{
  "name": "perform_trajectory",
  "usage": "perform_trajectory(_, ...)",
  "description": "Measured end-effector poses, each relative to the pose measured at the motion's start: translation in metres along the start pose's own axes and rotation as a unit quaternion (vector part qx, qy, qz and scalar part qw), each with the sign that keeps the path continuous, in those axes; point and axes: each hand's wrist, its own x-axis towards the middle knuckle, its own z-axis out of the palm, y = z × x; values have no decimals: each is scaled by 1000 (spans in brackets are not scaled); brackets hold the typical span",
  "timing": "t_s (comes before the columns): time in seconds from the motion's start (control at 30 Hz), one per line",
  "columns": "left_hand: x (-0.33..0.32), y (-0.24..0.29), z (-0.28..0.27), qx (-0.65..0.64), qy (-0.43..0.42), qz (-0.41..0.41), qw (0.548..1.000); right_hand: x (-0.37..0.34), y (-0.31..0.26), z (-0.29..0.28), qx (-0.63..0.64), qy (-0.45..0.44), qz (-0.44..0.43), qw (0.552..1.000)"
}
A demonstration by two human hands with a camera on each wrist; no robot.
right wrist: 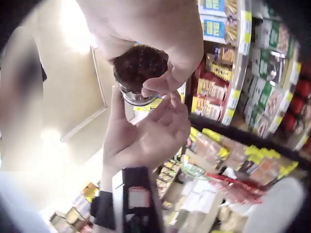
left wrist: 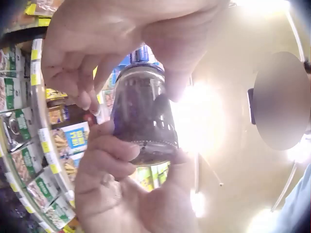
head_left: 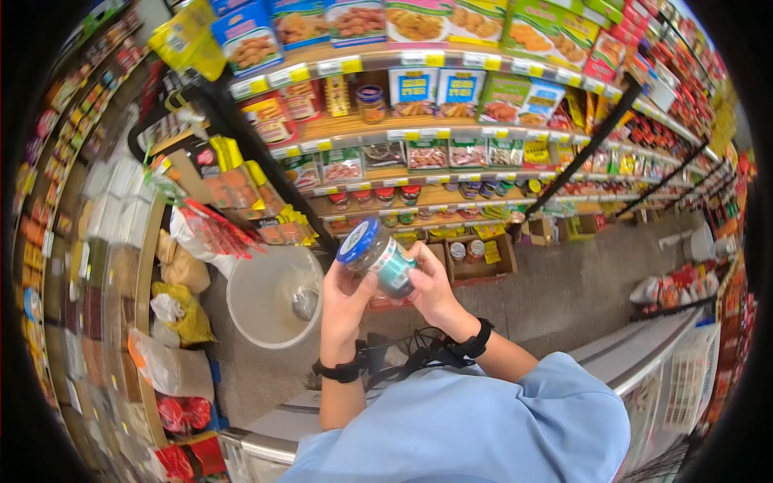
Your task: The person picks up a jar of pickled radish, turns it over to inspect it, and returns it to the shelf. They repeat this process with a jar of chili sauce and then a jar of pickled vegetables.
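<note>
A glass jar with a blue lid and a teal label is held tilted in front of the chest, its lid toward the upper left. My left hand grips it on the lid side, thumb along the glass. At the base end my right hand holds it between thumb and fingers. Dark contents show through the glass of the jar in the left wrist view. From the right wrist, the dark round base of the jar shows between both hands.
Shelves of boxed and bagged foods, with several jars lower down, stand ahead. A large pale tub sits on the floor at left, near a rack of hanging packets. A cardboard box lies under the shelves; a freezer stands right.
</note>
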Motion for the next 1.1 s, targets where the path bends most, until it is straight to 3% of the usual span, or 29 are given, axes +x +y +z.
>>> perform_trajectory(0.1,3,-34,-6,-20,32,-67,997,1,10,-23,-171,27,-161,972)
perform_trajectory(0.13,1,-33,-6,-31,27,-108,993,-3,16,-38,-192,48,-86,977)
perform_trajectory(0.17,2,-45,-7,-40,77,-130,988,-9,11,-40,-232,39,-72,969)
perform_trajectory(0.23,7,-55,-2,-20,90,-132,987,-16,-4,-43,-311,19,-53,949)
perform_trajectory(0.27,13,-57,4,12,66,-123,990,-15,-8,-53,-304,-12,-38,952)
perform_trajectory(0.3,20,-60,13,43,42,-113,992,-13,-24,-65,-439,-49,-33,896)
perform_trajectory(0.37,37,-73,34,110,-18,-104,988,-7,-55,-95,-540,-104,-36,835)
perform_trajectory(0.47,67,-114,77,168,-102,-114,974,-2,-95,-143,-369,-8,-13,929)
perform_trajectory(0.57,92,-170,118,280,-240,-80,926,-10,-143,-186,-504,25,42,862)
perform_trajectory(0.6,94,-191,139,285,-259,-60,921,-11,-145,-211,-519,15,-21,855)
perform_trajectory(0.67,106,-220,181,304,-287,-12,908,-9,-161,-258,-564,5,37,825)
perform_trajectory(0.7,112,-218,205,324,-311,-44,892,0,-175,-278,-584,-4,62,809)
perform_trajectory(0.73,117,-242,217,295,-299,-69,905,3,-189,-298,-606,1,119,787)
perform_trajectory(0.77,117,-265,227,265,-284,-98,916,6,-185,-329,-565,-8,59,823)
perform_trajectory(0.83,130,-272,258,314,-251,-111,909,20,-200,-364,-571,18,48,819)
perform_trajectory(0.9,149,-281,279,366,-217,-93,900,40,-195,-421,-622,111,14,775)
perform_trajectory(1.0,166,-298,265,438,-138,-55,887,68,-177,-526,-660,215,25,719)
perform_trajectory(1.03,167,-299,258,405,-98,-92,904,82,-171,-556,-663,243,35,708)
perform_trajectory(1.1,160,-299,242,410,-35,-108,905,110,-159,-606,-630,286,100,715)
